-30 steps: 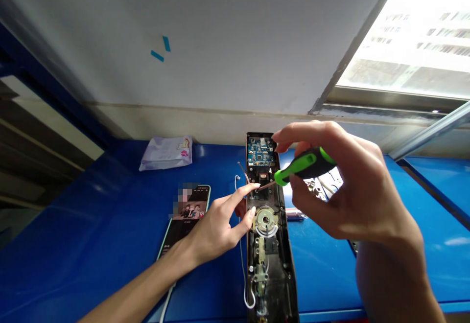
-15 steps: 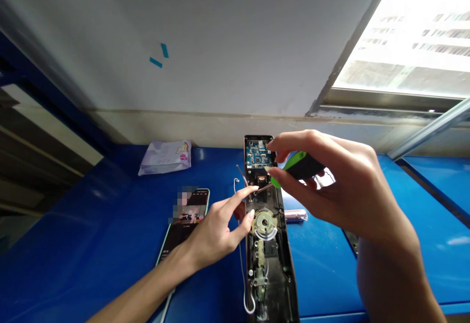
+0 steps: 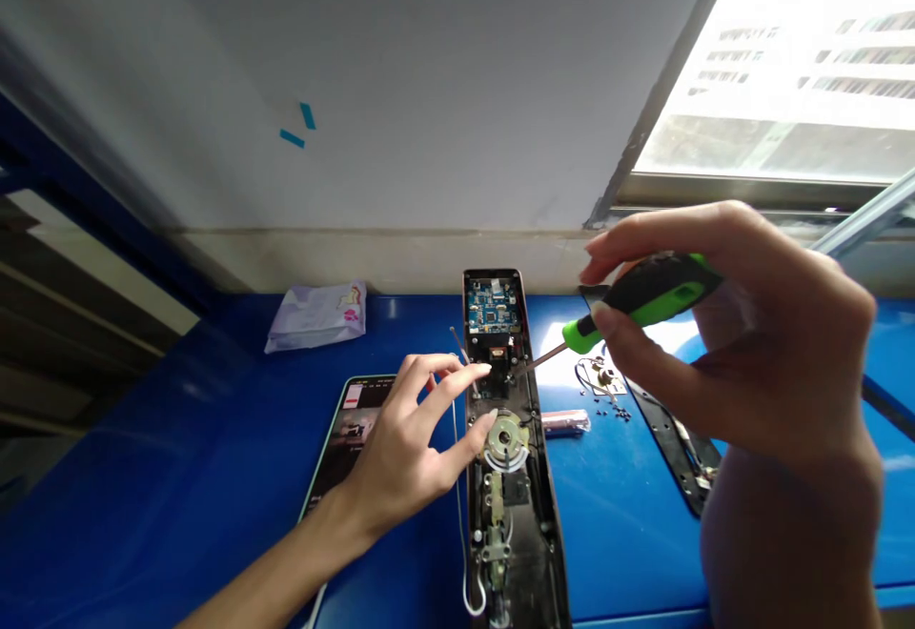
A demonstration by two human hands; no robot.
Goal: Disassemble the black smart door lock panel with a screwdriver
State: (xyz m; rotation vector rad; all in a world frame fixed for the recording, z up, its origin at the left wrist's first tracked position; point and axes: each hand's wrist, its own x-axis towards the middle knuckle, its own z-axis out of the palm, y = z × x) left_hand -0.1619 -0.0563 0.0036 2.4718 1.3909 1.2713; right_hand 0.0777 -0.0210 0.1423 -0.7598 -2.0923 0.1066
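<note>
A black and green screwdriver [image 3: 643,300] lies in my right hand [image 3: 758,334], thumb and fingers pinched around its handle. Its shaft slants down and left, with the tip at a dark recess in a long, narrow black housing [image 3: 529,515]. That housing looks like an opened door-lock panel, with a blue circuit board [image 3: 493,306] at its far end and a round metal disc [image 3: 505,437] lower down. My left hand [image 3: 429,429] rests on its left side, fingers apart. The index fingertip touches near the recess and the thumb lies by the disc. A white wire [image 3: 461,515] runs along the left edge.
A phone [image 3: 335,448] with its screen lit lies under my left forearm. Farther back is a pale purple packet [image 3: 316,315]. Right of the housing are a wrapped reddish bundle [image 3: 566,422], small dark screws [image 3: 620,413], a small wired board [image 3: 606,378] and another black panel [image 3: 676,453].
My right hand has moved right and tilted the screwdriver back, so its shaft shows more fully. My left hand stays on the housing. The view has shifted slightly.
</note>
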